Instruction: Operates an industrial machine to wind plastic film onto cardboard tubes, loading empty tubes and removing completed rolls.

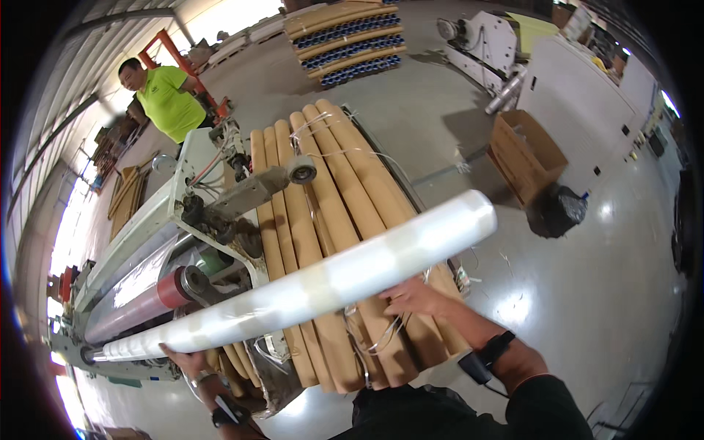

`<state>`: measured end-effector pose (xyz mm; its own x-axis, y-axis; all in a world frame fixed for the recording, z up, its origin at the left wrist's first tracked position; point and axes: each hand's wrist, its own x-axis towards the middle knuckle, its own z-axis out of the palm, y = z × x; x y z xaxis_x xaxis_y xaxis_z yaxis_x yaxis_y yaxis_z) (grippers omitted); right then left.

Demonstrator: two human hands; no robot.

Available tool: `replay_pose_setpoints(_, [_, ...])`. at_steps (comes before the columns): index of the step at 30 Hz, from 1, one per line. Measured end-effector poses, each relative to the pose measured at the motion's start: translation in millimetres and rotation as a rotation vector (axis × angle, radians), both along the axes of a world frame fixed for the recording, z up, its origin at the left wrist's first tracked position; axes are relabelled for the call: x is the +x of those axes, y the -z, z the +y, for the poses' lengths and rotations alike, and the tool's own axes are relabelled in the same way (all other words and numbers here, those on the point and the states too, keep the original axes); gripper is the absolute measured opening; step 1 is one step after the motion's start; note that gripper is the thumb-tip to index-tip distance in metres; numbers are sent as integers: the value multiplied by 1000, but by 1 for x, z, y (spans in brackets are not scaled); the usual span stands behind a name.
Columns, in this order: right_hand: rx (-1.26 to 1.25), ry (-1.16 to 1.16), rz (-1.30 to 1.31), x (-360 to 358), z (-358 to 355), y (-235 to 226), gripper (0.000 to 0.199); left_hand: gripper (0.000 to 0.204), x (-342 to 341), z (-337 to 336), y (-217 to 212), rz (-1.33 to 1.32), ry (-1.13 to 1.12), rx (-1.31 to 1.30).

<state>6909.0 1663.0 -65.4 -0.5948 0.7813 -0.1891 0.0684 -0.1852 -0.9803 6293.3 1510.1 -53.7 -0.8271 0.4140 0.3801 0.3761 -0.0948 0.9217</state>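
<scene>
A long roll of clear, whitish film (323,279) lies slanted across the middle, held under its two ends. My left hand (187,361) cups the lower left part of the roll, by the machine. My right hand (414,297) supports it from below near its middle-right, above a bundle of brown cardboard tubes (330,198). The roll's right end (477,216) sticks out free over the floor.
A winding machine (191,220) with a red-ended roller (147,297) stands at the left. A person in a bright yellow-green shirt (172,99) stands behind it. An open cardboard box (524,154), a black bag (557,209), stacked tubes (348,40) and white cabinets (587,95) lie beyond.
</scene>
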Motion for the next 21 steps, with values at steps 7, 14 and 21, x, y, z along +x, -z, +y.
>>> replay_pose_setpoints(7, [-441, 48, 951, -5, 30, -16, 52, 67, 324, 94, -72, -915, 279, 516])
replay_pose_setpoints(14, [-179, 410, 1157, 241, 112, -1, 64, 71, 505, 131, -41, -994, 649, 555])
replay_pose_setpoints(21, [28, 1145, 1353, 517, 230, -42, 61, 65, 618, 169, -46, -961, 680, 432])
